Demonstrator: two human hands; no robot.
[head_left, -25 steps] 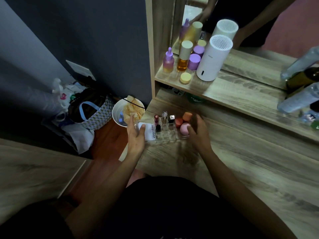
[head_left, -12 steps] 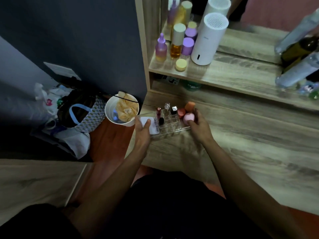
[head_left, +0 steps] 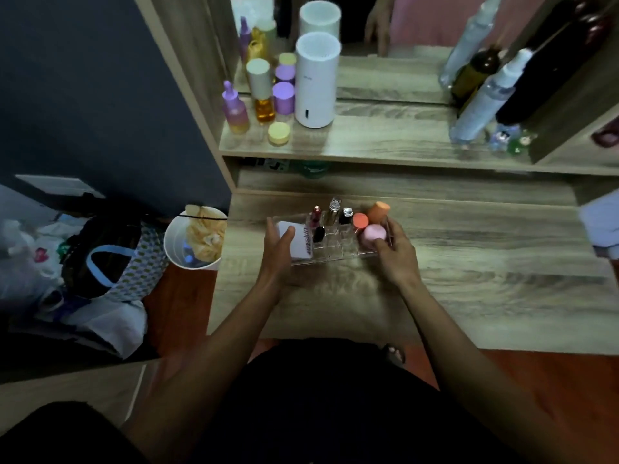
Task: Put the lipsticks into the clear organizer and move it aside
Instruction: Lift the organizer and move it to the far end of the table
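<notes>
The clear organizer (head_left: 338, 246) sits on the wooden vanity top near its left edge. Several lipsticks stand upright in its slots: a red one (head_left: 315, 216), a silver-capped one (head_left: 334, 209), a black one with a silver cap (head_left: 346, 215) and a short black one (head_left: 319, 233). A white compact (head_left: 298, 242) lies in its left part; pink (head_left: 372, 234) and orange (head_left: 377, 212) sponges fill its right part. My left hand (head_left: 278, 254) grips the organizer's left end. My right hand (head_left: 395, 252) grips its right end.
A raised shelf (head_left: 385, 142) behind holds purple and amber bottles, a yellow jar (head_left: 278, 133) and a white cylinder (head_left: 316, 82), with spray bottles at the right. A white bin (head_left: 194, 242) and a bag (head_left: 114, 256) stand on the floor left of the table edge.
Both hands have stayed on the organizer's ends while my view shifted; the organizer appears slightly turned and a little further along the table than before.
</notes>
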